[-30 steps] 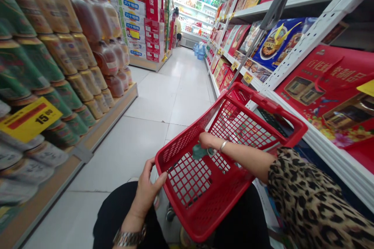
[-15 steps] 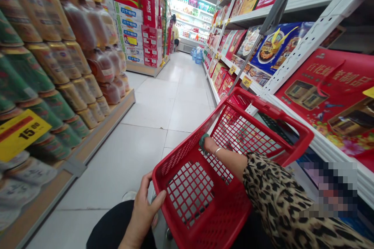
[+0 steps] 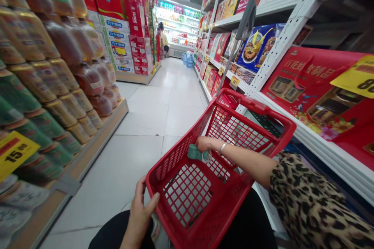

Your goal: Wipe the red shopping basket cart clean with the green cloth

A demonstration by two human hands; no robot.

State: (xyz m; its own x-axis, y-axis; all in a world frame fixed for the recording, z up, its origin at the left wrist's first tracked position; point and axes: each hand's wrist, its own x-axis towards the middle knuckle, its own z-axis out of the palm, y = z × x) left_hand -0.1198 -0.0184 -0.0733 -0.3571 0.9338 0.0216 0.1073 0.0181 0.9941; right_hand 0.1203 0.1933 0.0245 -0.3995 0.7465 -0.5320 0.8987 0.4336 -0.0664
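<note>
A red plastic shopping basket [image 3: 216, 225] with grid walls stands tilted across the view, over my dark-clad legs. My left hand [image 3: 140, 206] grips its near left rim, thumb over the edge and fingers outside. Inside the basket, my right hand [image 3: 204, 144] is closed on a folded green cloth [image 3: 194, 153] beside the left wall. A pale loop [image 3: 207, 156] hangs at the cloth's right end; I cannot tell what it is. A silver bracelet is on my right wrist, above a leopard-print sleeve [image 3: 309, 198]. A metal rod with a grey grip [image 3: 247, 19] rises behind the basket.
Shelves with red gift boxes [image 3: 318, 93] and a blue cookie bag [image 3: 258, 48] line the right. At the left stand stacked cans [image 3: 43, 109] and bottles [image 3: 93, 78] on a low wooden platform. Water jugs [image 3: 189, 60] and a seated person [image 3: 163, 41] are down the aisle.
My right hand has lifted slightly from the basket's far corner, showing more of the green cloth and the pale loop. The view has shifted; my left hand keeps its hold on the rim.
</note>
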